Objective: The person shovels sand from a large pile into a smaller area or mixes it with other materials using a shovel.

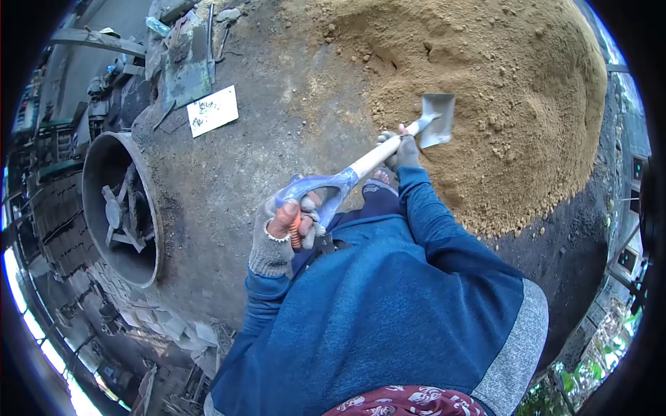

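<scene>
A shovel (375, 159) with a pale shaft and a blue-grey D-shaped handle runs up and right across my front. My left hand (291, 223), in a grey fingerless knit glove, is wrapped round the orange ribbed grip (303, 225) of that handle. Further along, near the blade, my right hand (402, 148) closes on the shaft, also gloved in grey. The flat metal blade (437, 125) lies against the lower edge of a big pile of tan soil (499, 111). It looks slightly blurred, and I see no load on it.
A round tub (154, 236) with wood pieces inside stands on the left. A white speckled board (213, 111) and a greenish panel (186, 82) lie at the upper left. My foot (374, 182) is beside the pile. Stacked tiles or bricks (166, 322) fill the lower left.
</scene>
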The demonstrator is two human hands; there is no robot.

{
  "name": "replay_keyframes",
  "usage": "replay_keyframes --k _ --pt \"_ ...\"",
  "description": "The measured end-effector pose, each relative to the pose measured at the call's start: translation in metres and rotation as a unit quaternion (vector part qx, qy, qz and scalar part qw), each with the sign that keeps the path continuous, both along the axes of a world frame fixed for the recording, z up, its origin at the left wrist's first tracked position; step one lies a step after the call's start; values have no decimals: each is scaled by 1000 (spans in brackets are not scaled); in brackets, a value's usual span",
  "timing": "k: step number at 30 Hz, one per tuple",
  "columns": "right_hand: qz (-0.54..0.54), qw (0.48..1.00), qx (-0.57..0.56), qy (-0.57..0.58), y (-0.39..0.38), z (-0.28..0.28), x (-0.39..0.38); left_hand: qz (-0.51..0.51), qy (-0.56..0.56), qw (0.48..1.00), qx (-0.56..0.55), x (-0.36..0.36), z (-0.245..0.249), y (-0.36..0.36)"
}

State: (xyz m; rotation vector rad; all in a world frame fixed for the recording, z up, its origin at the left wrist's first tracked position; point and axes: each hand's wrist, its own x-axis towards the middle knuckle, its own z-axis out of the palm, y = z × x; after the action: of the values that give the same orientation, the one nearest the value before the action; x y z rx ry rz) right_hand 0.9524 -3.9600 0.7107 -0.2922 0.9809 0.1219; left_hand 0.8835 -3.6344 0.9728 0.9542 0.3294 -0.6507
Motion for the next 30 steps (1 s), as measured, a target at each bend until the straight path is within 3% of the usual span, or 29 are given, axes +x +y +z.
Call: replay_keyframes --k 1,5,6,8,9,10,11,12,14,15,17,18,21,23,24,25,26,30 --pt "-36 999 14 7 9 -6 2 26 6 999 24 1 -12 19" --pt "-58 988 -106 93 81 -55 7 134 58 975 168 -24 -111 88" --pt "-14 991 -62 117 99 -75 4 178 125 956 197 -35 -135 101" --pt "55 993 -32 97 142 -173 -31 262 261 901 229 -72 -186 133" --pt "137 980 -72 122 172 -185 -45 305 327 865 230 -96 -210 154" --pt "164 968 -132 140 208 -271 -86 338 343 845 232 -119 -219 168" --pt "158 963 -147 164 242 -252 -96 370 356 825 234 -140 -223 182" --pt "250 940 -137 186 271 -267 -116 381 373 809 247 -160 -220 194" --pt "234 945 -23 227 314 -240 -127 393 407 768 299 -195 -216 214" --pt "255 930 40 262 329 -243 -129 395 423 743 337 -201 -219 220" --pt "277 911 31 303 352 -266 -126 398 423 730 361 -187 -224 219" --pt "279 915 24 291 352 -287 -120 399 423 723 372 -179 -232 215" --pt "287 925 -25 246 322 -357 -97 368 407 772 320 -125 -295 192" --pt "339 909 -170 172 232 -431 -50 365 381 805 271 -56 -353 135" --pt "387 874 -259 137 179 -486 -30 335 346 825 296 -21 -372 97" --pt "171 981 -77 58 120 -538 8 306 309 842 321 15 -390 58" --pt "164 961 -34 222 72 -422 94 279 271 854 346 56 -405 16" --pt "100 967 -89 216 98 -393 104 266 286 851 352 69 -407 32"
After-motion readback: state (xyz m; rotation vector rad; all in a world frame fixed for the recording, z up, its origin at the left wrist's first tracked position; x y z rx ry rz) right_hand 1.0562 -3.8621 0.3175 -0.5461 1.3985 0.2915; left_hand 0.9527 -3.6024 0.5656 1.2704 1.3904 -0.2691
